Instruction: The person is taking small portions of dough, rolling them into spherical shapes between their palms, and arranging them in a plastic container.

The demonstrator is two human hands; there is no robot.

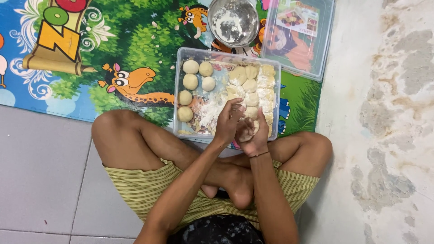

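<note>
A dough piece (247,132) is cupped in the right hand (254,135) and pinched by the left hand (227,122), at the near right edge of the clear plastic tray (181,90).

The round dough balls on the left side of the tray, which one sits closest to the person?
The bottom ball of the left column in the clear tray. It lies nearest the knee, below the other five smooth balls, left of the left hand.

A rectangular paper label (297,17), printed in red, white and yellow, is seen inside the clear plastic lid (316,54), top right.
</note>
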